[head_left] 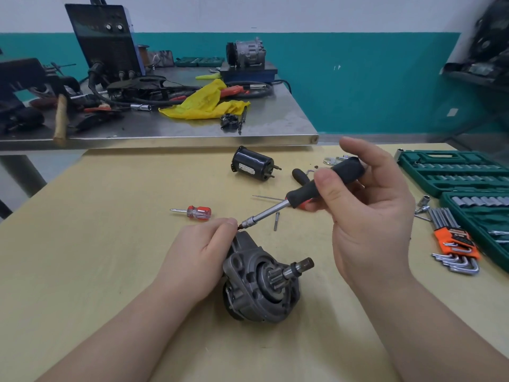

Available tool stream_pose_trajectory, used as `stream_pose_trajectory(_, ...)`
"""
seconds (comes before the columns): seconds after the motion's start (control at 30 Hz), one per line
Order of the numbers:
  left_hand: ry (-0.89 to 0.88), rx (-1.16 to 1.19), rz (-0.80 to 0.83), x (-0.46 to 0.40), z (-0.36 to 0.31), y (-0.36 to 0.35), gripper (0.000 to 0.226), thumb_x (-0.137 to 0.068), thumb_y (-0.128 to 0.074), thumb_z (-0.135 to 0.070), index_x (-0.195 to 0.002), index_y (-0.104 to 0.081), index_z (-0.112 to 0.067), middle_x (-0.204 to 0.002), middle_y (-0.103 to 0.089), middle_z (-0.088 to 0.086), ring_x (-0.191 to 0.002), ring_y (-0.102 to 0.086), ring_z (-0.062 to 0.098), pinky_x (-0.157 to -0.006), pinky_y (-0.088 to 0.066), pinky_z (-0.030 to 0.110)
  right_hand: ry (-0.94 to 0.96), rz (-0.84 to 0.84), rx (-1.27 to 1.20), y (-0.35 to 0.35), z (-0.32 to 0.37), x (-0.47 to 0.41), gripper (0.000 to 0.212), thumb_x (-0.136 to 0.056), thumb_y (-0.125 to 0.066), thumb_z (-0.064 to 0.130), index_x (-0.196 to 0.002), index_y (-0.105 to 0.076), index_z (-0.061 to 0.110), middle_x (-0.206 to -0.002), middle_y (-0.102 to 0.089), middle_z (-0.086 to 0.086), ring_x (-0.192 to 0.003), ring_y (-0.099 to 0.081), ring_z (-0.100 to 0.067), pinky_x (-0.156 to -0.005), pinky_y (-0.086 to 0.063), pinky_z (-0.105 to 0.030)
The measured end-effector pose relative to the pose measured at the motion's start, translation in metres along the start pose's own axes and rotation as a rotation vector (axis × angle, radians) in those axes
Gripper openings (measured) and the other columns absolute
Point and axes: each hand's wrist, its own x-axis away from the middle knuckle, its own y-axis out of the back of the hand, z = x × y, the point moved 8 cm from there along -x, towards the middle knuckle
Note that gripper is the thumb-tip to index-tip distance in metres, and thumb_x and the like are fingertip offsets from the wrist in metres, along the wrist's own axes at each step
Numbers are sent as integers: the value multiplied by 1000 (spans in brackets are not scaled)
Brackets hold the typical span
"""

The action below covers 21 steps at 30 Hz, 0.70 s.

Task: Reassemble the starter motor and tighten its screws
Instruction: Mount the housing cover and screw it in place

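Head view. The starter housing (261, 288) lies on the tan surface (110, 257), pinion shaft (298, 267) pointing right. The left hand (198, 257) rests against the housing's left side, its fingers (225, 224) pressed together at the top edge, beside the driver tip. The right hand (369, 216) holds the screwdriver (303, 194) by its black handle, thumb and fingers curled round it; the shaft slants down-left, tip touching the housing's upper edge. Behind lie the black motor can (253, 164), a small red screwdriver (192, 211), and a loose screw (276, 221) near the driver shaft. At right: hex keys (454, 244) in an orange holder and a green socket case (454, 172). A steel bench (248, 125) with tools stands beyond.
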Motion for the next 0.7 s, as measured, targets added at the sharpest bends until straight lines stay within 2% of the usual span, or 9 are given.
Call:
stream_pose_trajectory(0.07,-10,2,-4,1,-1,0,44,-93,-40,-57,-69,-38,-21,-60,-36,-10,-60,-34,13,-61,-30,42,-11,-31,-14,3,-4,0,34,-89,-84,23,-119,-75,37,-89,-69,6,-83,-75,-23,-65,-65,-40)
stream_pose_trajectory(0.17,4,13,1,-1,2,1,44,-93,-40,-57,-68,-37,-21,-60,-37,-10,-61,-35,14,-62,-31,42,-68,67,-90,-2,-12,0,43,-97,-69,29,-140,-66,33,-118,-70,-6,-102,-76,-34,-71,-65,-42)
stream_pose_trajectory(0.23,28,23,5,-3,5,1,43,-93,-40,-56,-66,-36,-23,-60,-37,-10,-60,-35,13,-63,-31,42,-82,157,-116,-7,-14,2,48,-104,-57,15,-150,-55,29,-136,-68,-9,-118,-71,-39,-76,-64,-44)
stream_pose_trajectory(0.27,39,24,5,-4,6,1,44,-92,-40,-58,-66,-37,-22,-60,-38,-11,-60,-36,12,-63,-32,41,-75,180,-112,-8,-14,3,52,-104,-54,7,-151,-53,30,-138,-67,-10,-122,-69,-39,-77,-64,-44)
stream_pose_trajectory(0.33,54,16,2,-4,8,1,47,-90,-38,-63,-66,-38,-22,-60,-41,-11,-60,-38,11,-64,-34,41,-35,178,-79,-9,-11,4,55,-102,-55,2,-147,-56,34,-130,-71,-10,-118,-71,-40,-77,-65,-43)
stream_pose_trajectory(0.4,53,6,2,-3,7,1,48,-89,-37,-66,-64,-40,-25,-58,-42,-12,-59,-38,10,-64,-34,41,-6,134,-44,-9,-8,4,53,-99,-63,3,-137,-64,38,-115,-73,-9,-106,-75,-37,-74,-65,-43)
stream_pose_trajectory(0.53,19,-5,2,-1,1,0,46,-92,-38,-63,-60,-40,-29,-57,-39,-11,-58,-36,11,-62,-32,42,37,-5,57,0,-7,2,35,-93,-78,16,-121,-71,36,-87,-69,5,-79,-77,-24,-67,-66,-49)
stream_pose_trajectory(0.6,-4,-30,-4,0,-2,0,45,-93,-38,-61,-62,-39,-28,-57,-37,-9,-57,-34,11,-60,-30,42,21,-47,41,4,-11,2,31,-95,-77,20,-121,-72,36,-88,-68,7,-79,-78,-24,-66,-66,-47)
stream_pose_trajectory(0.7,-4,-35,-10,0,-1,1,45,-94,-38,-60,-64,-39,-27,-57,-36,-10,-57,-34,10,-60,-29,41,-66,19,-77,3,-21,0,41,-103,-65,18,-142,-63,30,-119,-71,-6,-104,-77,-34,-69,-65,-41)
